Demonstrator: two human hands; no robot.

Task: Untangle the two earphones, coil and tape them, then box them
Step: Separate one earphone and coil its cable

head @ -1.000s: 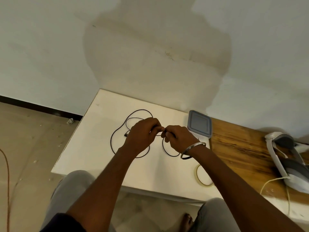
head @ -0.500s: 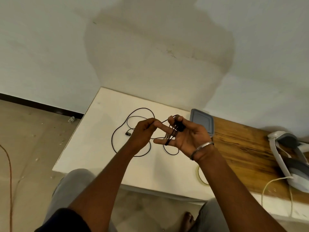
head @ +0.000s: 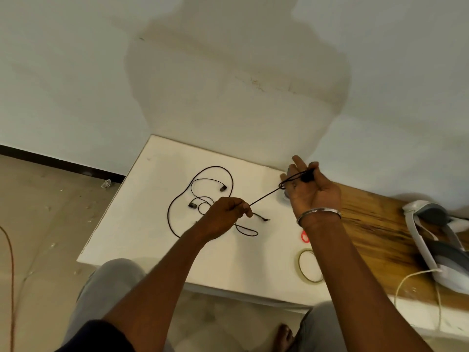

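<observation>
Pinching a black earphone cable [head: 265, 197] in the left grip [head: 225, 214], stretching it taut up to the raised right grip [head: 313, 191], clamping its loops under the thumb. Leaving a second cable [head: 168, 214] sprawling loose on the white desk [head: 142, 224], beside a tape roll [head: 311, 266].

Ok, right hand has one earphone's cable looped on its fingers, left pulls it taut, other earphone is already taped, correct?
No: in the head view the other earphone lies loose and untaped on the white table. The right hand holds the looped cable, the left hand pulls it taut.
</observation>
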